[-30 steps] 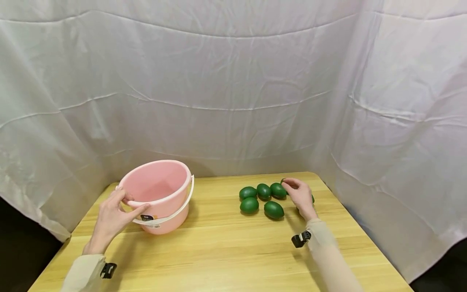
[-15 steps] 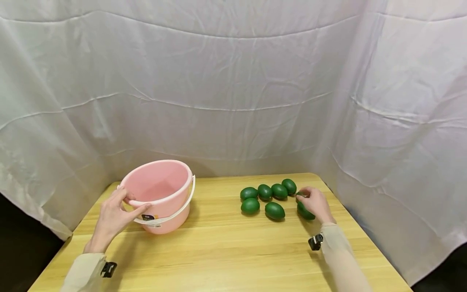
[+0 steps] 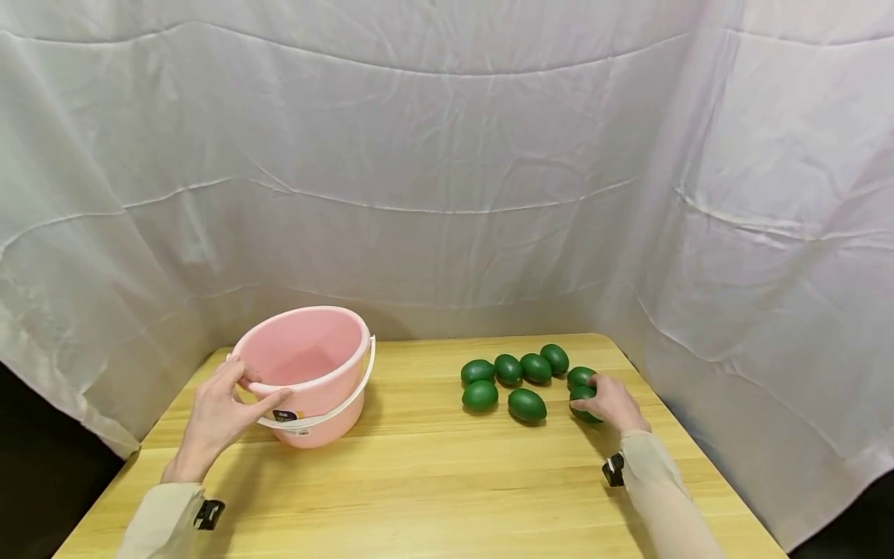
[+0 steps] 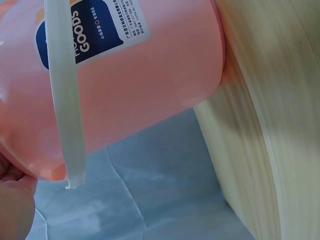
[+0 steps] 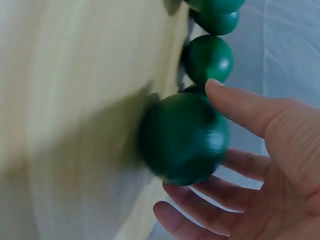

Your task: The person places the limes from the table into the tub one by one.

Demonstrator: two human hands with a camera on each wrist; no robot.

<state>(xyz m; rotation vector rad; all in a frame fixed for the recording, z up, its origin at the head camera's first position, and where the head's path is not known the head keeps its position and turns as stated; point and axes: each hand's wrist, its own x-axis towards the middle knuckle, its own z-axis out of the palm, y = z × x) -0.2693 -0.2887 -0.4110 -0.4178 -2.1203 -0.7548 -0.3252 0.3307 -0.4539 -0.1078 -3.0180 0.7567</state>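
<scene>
A pink bucket (image 3: pixel 300 365) with a white handle (image 4: pixel 62 100) stands on the left of the wooden table (image 3: pixel 433 481). My left hand (image 3: pixel 237 396) grips its near rim, fingers over the edge and thumb on the outer wall. Several green oval fruits (image 3: pixel 526 404) lie in a cluster on the right. My right hand (image 3: pixel 595 394) holds the rightmost near fruit (image 3: pixel 580 407), which rests on the table. In the right wrist view that fruit (image 5: pixel 185 137) sits between my thumb (image 5: pixel 240 105) and curled fingers (image 5: pixel 200 200), with more fruits (image 5: pixel 209 57) beyond it.
White cloth (image 3: pixel 447 194) hangs close behind and to both sides of the table. The table's right edge (image 3: pixel 691 458) runs just beyond my right hand. The left wrist view shows the bucket wall (image 4: pixel 130 85) near the table's edge (image 4: pixel 235 165).
My right hand has moved from the far fruits toward me and to the right, and now closes round the rightmost fruit. The left hand and bucket have stayed put.
</scene>
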